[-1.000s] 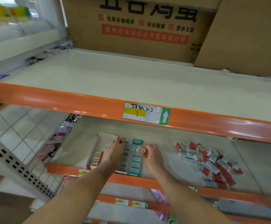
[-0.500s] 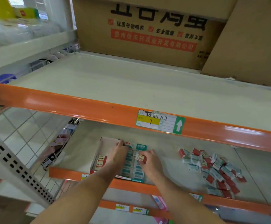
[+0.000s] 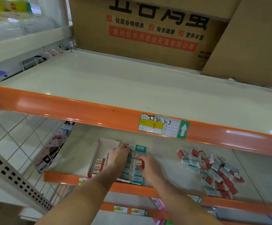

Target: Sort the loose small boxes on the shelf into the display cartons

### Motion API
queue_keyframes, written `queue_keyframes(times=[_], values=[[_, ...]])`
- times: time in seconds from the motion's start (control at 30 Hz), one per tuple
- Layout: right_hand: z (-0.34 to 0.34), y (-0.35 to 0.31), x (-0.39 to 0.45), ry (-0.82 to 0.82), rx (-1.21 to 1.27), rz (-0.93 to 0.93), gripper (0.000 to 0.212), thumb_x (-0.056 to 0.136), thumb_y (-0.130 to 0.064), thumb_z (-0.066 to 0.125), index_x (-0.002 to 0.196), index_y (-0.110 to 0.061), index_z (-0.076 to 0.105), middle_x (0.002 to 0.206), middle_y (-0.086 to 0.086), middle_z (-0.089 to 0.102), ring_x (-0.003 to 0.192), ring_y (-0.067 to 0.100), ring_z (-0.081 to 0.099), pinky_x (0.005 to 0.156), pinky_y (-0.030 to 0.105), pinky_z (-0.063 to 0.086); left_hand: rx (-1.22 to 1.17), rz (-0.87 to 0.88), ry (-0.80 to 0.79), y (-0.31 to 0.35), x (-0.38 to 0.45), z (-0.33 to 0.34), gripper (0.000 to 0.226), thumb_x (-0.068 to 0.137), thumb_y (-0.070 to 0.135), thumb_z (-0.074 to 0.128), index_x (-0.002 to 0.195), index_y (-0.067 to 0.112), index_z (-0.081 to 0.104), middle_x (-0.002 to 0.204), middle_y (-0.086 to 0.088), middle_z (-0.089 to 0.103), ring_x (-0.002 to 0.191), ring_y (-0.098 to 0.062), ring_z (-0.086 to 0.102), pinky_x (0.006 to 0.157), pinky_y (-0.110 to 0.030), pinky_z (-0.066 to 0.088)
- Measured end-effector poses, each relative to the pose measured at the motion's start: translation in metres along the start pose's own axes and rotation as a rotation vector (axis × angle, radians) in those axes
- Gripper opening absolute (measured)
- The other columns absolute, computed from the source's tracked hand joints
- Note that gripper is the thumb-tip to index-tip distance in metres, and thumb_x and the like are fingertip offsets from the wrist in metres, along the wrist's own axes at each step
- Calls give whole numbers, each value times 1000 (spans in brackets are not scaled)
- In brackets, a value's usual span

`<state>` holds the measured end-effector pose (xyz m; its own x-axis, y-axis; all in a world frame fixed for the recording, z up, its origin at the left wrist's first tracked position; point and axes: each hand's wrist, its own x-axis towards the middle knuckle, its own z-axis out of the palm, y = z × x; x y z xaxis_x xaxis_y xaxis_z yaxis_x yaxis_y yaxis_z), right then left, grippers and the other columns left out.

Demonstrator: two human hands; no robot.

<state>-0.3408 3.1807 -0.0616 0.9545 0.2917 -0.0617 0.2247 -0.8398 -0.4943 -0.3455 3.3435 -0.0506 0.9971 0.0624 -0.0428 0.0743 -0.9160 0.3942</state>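
Note:
On the lower shelf stand two display cartons side by side. The left carton [image 3: 101,143] is white inside and holds a short row of red small boxes [image 3: 99,166] at its front. The right carton [image 3: 140,148] is filled with rows of teal small boxes. My left hand [image 3: 119,157] rests across the divide between the cartons, fingers on their back edge. My right hand [image 3: 148,168] pinches one red small box [image 3: 139,162] above the teal carton. A loose pile of red and teal small boxes [image 3: 213,172] lies to the right on the shelf.
The orange front rail [image 3: 67,109] of the upper shelf, with a price label [image 3: 163,126], overhangs the cartons. Large brown cardboard boxes [image 3: 148,30] stand at the back of the upper shelf. A wire mesh panel [image 3: 26,143] borders the left side.
The view has shifted slightly, so everything sits lower and further right in the frame. Both hands stay over the cartons, the right one still holding the red small box.

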Motion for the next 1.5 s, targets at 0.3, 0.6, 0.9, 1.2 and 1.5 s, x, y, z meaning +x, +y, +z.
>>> queue_keyframes(times=[0.3,0.6,0.9,1.2,1.5], values=[[-1,2,-1,-18,-50,-24,35,90,-20,68,123,-30,60,120,-13,59,103,8,60,87,23,50,192,45,-70,6,-4,-7,11,98,25,49,106,22,56,100,3,65,83,-15,63,76,-27,53],[-5,0,-1,-28,-68,-26,33,90,-25,69,121,-30,61,116,-12,62,101,8,60,85,25,52,115,96,33,2,-9,1,24,98,13,46,116,16,62,112,-2,64,100,-21,61,84,-32,50],[-6,-16,2,7,11,-63,40,91,-33,68,130,-28,59,120,-10,61,104,10,60,90,27,50,100,93,113,-14,-11,-17,24,95,21,53,118,20,58,120,2,53,113,-18,50,77,-32,50],[15,-70,23,6,-20,-143,37,93,-31,66,128,-19,61,127,-1,57,117,18,53,99,31,43,56,-45,190,-66,-30,-45,30,91,10,54,118,21,59,122,3,54,110,-17,52,85,-33,51],[34,-111,35,-19,-41,-158,32,90,-27,70,120,-23,64,126,-8,57,112,12,55,96,31,49,19,-36,193,-100,-39,-52,36,92,14,54,128,21,56,123,2,54,117,-18,50,94,-37,50]])
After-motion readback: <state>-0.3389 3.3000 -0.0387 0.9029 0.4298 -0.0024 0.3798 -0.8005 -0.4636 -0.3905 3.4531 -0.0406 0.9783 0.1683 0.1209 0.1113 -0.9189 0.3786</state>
